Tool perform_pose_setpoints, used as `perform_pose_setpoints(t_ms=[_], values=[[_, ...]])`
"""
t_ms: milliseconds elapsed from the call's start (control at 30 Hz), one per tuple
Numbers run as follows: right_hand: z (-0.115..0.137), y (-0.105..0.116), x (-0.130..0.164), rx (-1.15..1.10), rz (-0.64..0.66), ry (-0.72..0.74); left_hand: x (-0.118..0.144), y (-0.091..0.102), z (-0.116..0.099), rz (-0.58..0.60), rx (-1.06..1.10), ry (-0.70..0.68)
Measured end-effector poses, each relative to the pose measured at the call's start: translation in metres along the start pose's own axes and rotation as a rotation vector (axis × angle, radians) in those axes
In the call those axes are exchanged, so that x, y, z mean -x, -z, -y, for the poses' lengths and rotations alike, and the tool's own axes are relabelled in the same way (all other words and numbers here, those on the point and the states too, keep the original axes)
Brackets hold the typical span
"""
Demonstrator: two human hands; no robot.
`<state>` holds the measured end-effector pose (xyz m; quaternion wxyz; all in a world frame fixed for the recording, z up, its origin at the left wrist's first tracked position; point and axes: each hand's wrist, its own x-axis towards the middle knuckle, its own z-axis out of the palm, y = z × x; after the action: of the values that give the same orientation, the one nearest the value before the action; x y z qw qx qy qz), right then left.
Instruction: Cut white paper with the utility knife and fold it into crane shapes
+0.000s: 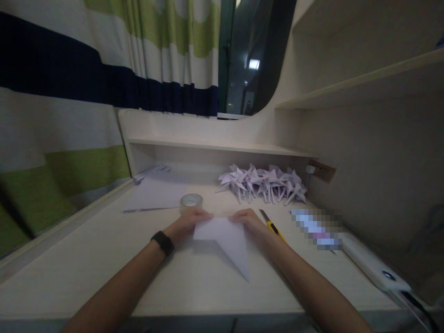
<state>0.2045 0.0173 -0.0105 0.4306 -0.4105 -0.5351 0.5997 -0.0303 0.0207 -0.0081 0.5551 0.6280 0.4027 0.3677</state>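
Both hands (222, 222) pinch folded paper (225, 240) — desk-flat.

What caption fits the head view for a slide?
Both hands, left hand and right hand, press folded white paper near paper cranes.

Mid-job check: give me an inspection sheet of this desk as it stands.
Surface: pale wooden desk, dimly lit.
Job's things: folded white paper lying on the desk, pointed end toward the camera.
Clutter: tape roll; utility knife; pile of paper cranes; paper sheets; white power strip.
Grippers: left hand and right hand pressing the paper's far edge.
Cables: dark cord at the strip.
Surroundings: striped curtain, shelf, window.
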Motion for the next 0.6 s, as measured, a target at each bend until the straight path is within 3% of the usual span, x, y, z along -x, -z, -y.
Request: perform_pose_setpoints(t_ms=[233, 467, 600], values=[[0.004, -0.009, 0.009, 0.131, 0.18, -0.095, 0.001, -0.003, 0.005, 0.123, -0.24, -0.079], [0.004, -0.011, 0.009, 0.205, 0.205, -0.114, -0.004, -0.004, 0.015, 0.167, -0.355, -0.132], [0.002, -0.003, 0.005, 0.202, 0.216, -0.071, -0.002, 0.001, 0.013, 0.131, -0.325, -0.112]])
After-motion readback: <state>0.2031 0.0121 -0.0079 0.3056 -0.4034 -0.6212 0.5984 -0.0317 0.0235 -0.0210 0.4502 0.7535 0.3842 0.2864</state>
